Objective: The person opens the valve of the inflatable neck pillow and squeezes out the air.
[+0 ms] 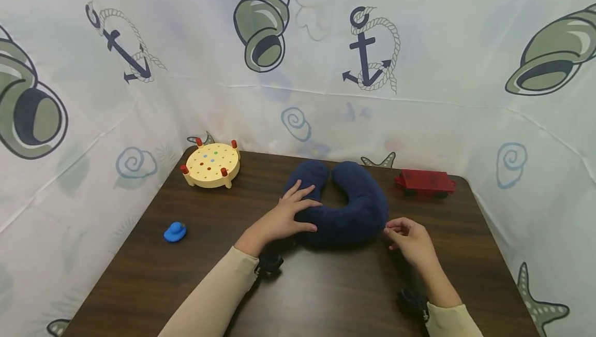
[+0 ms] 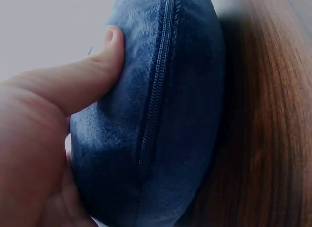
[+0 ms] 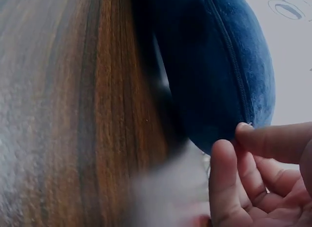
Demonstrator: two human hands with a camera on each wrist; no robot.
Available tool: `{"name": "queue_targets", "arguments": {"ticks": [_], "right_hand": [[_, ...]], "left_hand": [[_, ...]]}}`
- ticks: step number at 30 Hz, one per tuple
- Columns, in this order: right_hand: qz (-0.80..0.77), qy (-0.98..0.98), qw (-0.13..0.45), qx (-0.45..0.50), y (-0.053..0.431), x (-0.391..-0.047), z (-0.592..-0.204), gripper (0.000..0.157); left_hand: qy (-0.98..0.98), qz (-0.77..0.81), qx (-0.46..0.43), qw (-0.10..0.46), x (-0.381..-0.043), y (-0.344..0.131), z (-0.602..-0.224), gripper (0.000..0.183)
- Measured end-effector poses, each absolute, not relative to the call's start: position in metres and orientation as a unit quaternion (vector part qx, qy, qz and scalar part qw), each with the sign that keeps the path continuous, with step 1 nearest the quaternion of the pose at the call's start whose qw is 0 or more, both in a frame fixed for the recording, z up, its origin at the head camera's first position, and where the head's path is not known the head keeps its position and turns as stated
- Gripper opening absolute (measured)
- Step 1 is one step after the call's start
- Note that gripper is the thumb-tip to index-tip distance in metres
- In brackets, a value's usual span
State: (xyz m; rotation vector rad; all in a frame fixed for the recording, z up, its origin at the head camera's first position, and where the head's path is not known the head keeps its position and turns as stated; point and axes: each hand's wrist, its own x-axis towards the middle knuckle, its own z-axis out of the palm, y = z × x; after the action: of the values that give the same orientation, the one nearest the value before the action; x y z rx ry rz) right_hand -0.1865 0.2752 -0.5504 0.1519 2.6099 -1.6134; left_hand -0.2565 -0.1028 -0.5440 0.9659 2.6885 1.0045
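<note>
A navy blue U-shaped neck pillow [image 1: 344, 225] lies on the table, its two ends toward the back wall. My left hand [image 1: 291, 214] rests on its left side with spread, fairly straight fingers; in the left wrist view the thumb [image 2: 105, 66] presses the plush beside a zipper [image 2: 157, 85]. At the pillow's right front edge is my right hand [image 1: 412, 241]. In the right wrist view its thumb and a finger pinch at the end of the zipper [image 3: 231, 56], where the zipper pull is mostly hidden by the fingertips.
A yellow round toy table [image 1: 211, 163] with red-tipped legs stands back left. Nearer on that side sits a small blue rubber duck [image 1: 175, 232]. A red toy wagon [image 1: 426, 182] is at the back right. Patterned white cloth [image 1: 316, 88] hangs behind the brown table [image 1: 316, 295].
</note>
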Motion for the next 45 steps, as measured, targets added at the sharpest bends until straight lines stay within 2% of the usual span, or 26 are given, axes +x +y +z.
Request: {"name": "queue_targets", "arguments": {"ticks": [6, 9, 13, 17, 21, 25, 36, 45], "right_hand": [[-0.437, 0.898, -0.018, 0.048, 0.270, -0.181, -0.550, 0.013], [-0.374, 0.923, -0.088, 0.016, 0.269, -0.176, -0.549, 0.005], [-0.294, 0.940, -0.169, -0.034, 0.267, -0.172, -0.543, 0.010], [-0.305, 0.941, -0.144, -0.018, 0.265, -0.170, -0.537, 0.003], [-0.344, 0.933, -0.100, 0.028, 0.259, -0.167, -0.533, 0.004], [-0.374, 0.923, -0.086, 0.037, 0.247, -0.162, -0.534, 0.003], [-0.420, 0.901, -0.100, 0.031, 0.209, -0.155, -0.536, 0.010], [-0.442, 0.889, -0.117, 0.023, 0.170, -0.154, -0.541, 0.005]], "left_hand": [[0.883, 0.341, 0.318, 0.062, -0.259, -0.104, -0.545, 0.058], [0.881, 0.344, 0.317, 0.069, -0.260, -0.104, -0.544, 0.058], [0.881, 0.344, 0.316, 0.071, -0.260, -0.104, -0.543, 0.058], [0.887, 0.335, 0.311, 0.068, -0.260, -0.105, -0.542, 0.059], [0.890, 0.333, 0.306, 0.062, -0.260, -0.102, -0.542, 0.059], [0.892, 0.335, 0.298, 0.055, -0.261, -0.097, -0.541, 0.058], [0.899, 0.338, 0.272, 0.048, -0.261, -0.091, -0.540, 0.060], [0.907, 0.342, 0.242, 0.039, -0.259, -0.085, -0.542, 0.063]]}}
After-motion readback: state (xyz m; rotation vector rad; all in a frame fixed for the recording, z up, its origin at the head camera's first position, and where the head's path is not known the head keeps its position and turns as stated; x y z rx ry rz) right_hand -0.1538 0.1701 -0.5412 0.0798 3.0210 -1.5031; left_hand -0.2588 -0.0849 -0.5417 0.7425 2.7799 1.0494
